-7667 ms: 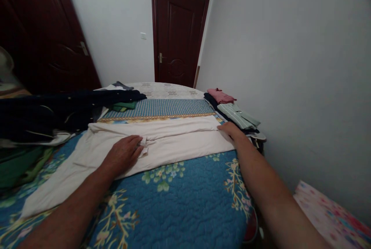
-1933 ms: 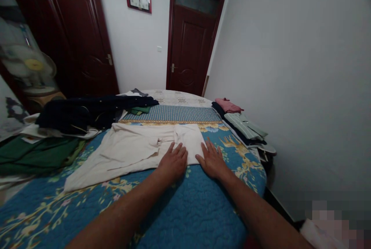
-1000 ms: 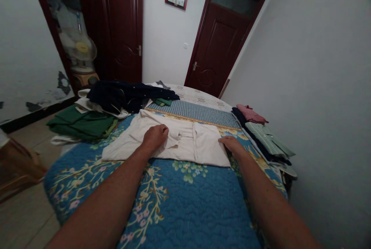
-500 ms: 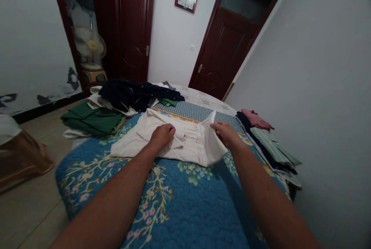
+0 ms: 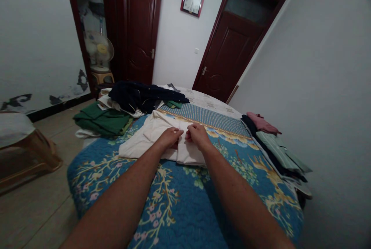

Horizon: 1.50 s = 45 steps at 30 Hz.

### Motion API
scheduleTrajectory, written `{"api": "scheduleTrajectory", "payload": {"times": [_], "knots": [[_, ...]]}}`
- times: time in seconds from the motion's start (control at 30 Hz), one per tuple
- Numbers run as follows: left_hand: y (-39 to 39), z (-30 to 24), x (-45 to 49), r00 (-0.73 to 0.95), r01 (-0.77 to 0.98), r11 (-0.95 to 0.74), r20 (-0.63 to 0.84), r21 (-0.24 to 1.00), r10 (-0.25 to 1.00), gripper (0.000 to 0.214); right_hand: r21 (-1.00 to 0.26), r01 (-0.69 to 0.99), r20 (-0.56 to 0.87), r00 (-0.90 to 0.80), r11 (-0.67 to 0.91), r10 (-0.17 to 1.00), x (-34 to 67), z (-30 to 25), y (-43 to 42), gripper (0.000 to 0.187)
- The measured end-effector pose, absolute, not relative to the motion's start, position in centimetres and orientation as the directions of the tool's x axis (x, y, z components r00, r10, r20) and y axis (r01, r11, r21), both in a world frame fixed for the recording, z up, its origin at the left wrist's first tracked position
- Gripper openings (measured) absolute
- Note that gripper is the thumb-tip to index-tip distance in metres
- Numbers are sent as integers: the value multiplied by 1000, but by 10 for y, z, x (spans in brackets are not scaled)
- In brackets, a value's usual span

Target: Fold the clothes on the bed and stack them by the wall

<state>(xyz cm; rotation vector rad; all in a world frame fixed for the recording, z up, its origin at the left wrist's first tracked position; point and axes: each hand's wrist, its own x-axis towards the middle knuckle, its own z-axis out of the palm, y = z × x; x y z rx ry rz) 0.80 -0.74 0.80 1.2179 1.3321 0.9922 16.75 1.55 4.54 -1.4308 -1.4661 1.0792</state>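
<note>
A white garment (image 5: 139,140), perhaps a shirt, lies partly folded on the blue floral bedspread (image 5: 185,206). Its right end is doubled over toward the middle, making a straight edge between my hands. My left hand (image 5: 170,137) rests on the cloth with its fingers closed at that edge. Just beside it, my right hand (image 5: 197,135) is curled, with fingertips and thumb together on the folded-over part. The two hands almost meet, and the cloth under the fingers is mostly hidden.
Dark navy clothing (image 5: 145,96) and a folded green garment (image 5: 101,119) are heaped at the back left. Along the right edge lies a stack with a pink garment (image 5: 261,122) and a striped pale green shirt (image 5: 275,146). A brown stool (image 5: 43,152) stands left of the bed.
My right hand has moved left, bringing the garment's raised right end over onto the middle. My left hand stays on the cloth. The view has shifted slightly.
</note>
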Motion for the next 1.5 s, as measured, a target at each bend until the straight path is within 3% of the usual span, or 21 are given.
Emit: {"api": "scheduleTrajectory", "payload": {"times": [0.1, 0.2, 0.33, 0.43, 0.57, 0.67, 0.77, 0.9, 1.1, 1.33, 1.5], "knots": [[-4, -1, 12, -24, 356, 31, -24, 934, 999, 61, -834, 533, 185, 31, 140, 982, 195, 43, 10, 21], [1, -6, 17, -62, 464, -68, 108, 883, 992, 68, -582, 764, 379, -51, 280, 924, 223, 29, -5, 34], [3, -4, 21, -59, 607, -121, 196, 786, 979, 67, -315, 856, 370, -286, 409, 884, 237, -5, -32, 51], [-6, 3, 23, -32, 759, -102, 193, 643, 981, 70, -210, 892, 267, -341, 399, 902, 234, -21, -44, 56], [-20, 11, 26, -13, 902, -112, 285, 418, 958, 69, -209, 914, 154, -319, 347, 935, 230, -18, -47, 60], [-24, 12, 28, 172, 922, -279, 360, 270, 917, 58, -221, 912, 115, -327, 345, 938, 231, -12, -47, 63], [-25, 5, 33, 322, 902, -385, 286, 197, 902, 55, -230, 905, 106, -342, 357, 934, 232, -9, -48, 62], [-30, -7, 38, 246, 951, -267, 138, 156, 959, 64, -240, 909, 119, -320, 340, 940, 234, -11, -48, 66], [-31, -11, 36, 180, 968, -197, 115, 155, 977, 74, -284, 912, 154, -261, 296, 953, 234, -18, -43, 66], [-25, -16, 33, 159, 974, -172, 95, 144, 983, 77, -298, 868, 416, -257, 397, 872, 226, -10, -20, 63], [-29, -14, 33, 164, 973, -175, 88, 151, 983, 79, -336, 908, 197, -191, 250, 961, 215, -18, 16, 67]]}}
